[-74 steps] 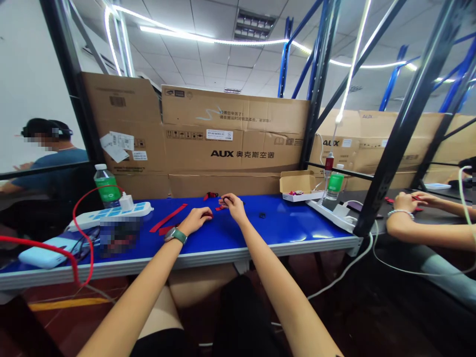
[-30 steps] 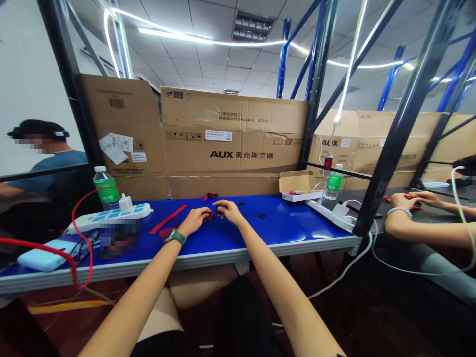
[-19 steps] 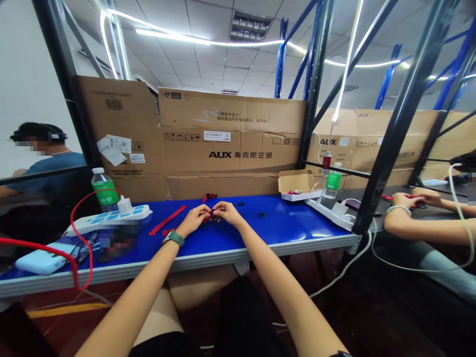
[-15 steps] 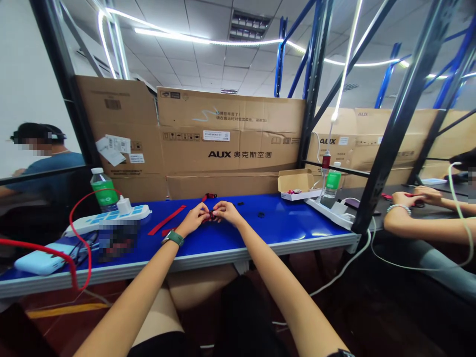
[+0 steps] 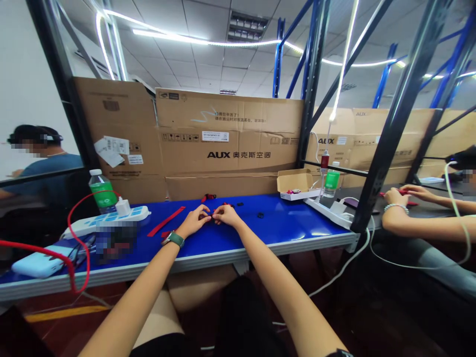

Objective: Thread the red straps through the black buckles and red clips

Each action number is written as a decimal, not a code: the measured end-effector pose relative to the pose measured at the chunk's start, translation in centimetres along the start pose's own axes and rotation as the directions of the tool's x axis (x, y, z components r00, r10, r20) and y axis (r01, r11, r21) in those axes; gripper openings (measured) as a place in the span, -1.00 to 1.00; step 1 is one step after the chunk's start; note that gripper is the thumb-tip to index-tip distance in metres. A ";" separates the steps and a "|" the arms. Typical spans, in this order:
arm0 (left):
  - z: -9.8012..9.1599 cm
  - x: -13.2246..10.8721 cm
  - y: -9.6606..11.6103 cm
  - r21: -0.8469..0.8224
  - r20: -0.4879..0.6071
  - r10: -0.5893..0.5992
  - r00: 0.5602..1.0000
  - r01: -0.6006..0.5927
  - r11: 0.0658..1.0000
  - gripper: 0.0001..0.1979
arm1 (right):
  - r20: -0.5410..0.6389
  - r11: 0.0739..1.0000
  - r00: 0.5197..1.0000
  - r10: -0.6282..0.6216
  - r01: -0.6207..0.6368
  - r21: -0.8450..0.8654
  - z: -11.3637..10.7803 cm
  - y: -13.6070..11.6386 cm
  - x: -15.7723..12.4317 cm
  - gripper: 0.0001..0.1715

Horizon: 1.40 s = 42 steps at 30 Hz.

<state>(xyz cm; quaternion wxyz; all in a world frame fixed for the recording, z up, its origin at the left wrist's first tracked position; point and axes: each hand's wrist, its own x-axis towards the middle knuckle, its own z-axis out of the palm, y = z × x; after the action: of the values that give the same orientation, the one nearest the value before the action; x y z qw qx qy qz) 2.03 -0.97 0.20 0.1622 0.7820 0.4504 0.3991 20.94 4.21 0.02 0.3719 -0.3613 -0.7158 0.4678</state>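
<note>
1. My left hand (image 5: 192,221), a green-banded watch (image 5: 174,238) at the wrist, curls its fingers and thumb around a small red-and-black piece (image 5: 211,216) above the near middle of the blue tabletop (image 5: 286,230).
2. My right hand (image 5: 225,216) meets it from the right, thumb and forefinger pinching the same piece; my fingers hide most of its shape.
3. Left of my hands, a flat red strap (image 5: 166,221) lies slanted, a shorter red strip (image 5: 165,234) by my watch.
4. On the far side, a red strap with black fittings (image 5: 208,197) rests near the cardboard panel (image 5: 230,141).
5. To the right lie a small black part (image 5: 240,204) and a black ring-like part (image 5: 261,215), well apart from the open carton (image 5: 295,179) at far right.
</note>
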 end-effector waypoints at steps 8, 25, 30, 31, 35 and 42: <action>-0.4 0.1 -1.2 0.342 -0.119 0.127 0.985 -0.079 0.936 -0.61 | -0.341 0.941 0.936 -0.087 -0.035 -0.338 -0.8 0.2 0.2 -0.88; -0.2 0.6 -3.5 0.195 -0.151 0.060 0.987 -0.029 0.980 -0.67 | -0.482 0.825 0.836 -0.262 -0.065 -0.561 -1.8 0.3 -0.4 -0.94; -0.3 0.6 -3.1 0.183 -0.148 0.073 0.986 -0.045 0.982 -0.73 | -0.406 0.845 0.870 -0.278 0.020 -0.535 -1.5 0.5 0.0 -0.94; -0.3 0.6 -3.0 0.177 -0.146 0.070 0.987 -0.044 0.983 -0.73 | -0.395 0.854 0.878 -0.271 0.030 -0.519 -1.4 0.5 0.0 -0.95; -0.3 0.5 -2.7 0.146 -0.129 0.071 0.989 -0.052 0.988 -0.73 | -0.360 0.875 0.895 -0.263 0.064 -0.481 -1.3 0.6 0.1 -0.91; -0.4 0.5 -2.2 0.172 -0.093 0.087 0.992 -0.070 0.983 -0.73 | -0.307 0.809 0.916 -0.258 0.031 -0.587 -1.5 0.8 0.1 -0.97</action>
<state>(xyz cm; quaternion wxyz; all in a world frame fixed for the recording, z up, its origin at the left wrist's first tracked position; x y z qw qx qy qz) 0.58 0.62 -0.69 0.0569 0.7891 0.4587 0.4046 22.34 5.09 -0.29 0.4104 -0.4811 -0.7646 0.1247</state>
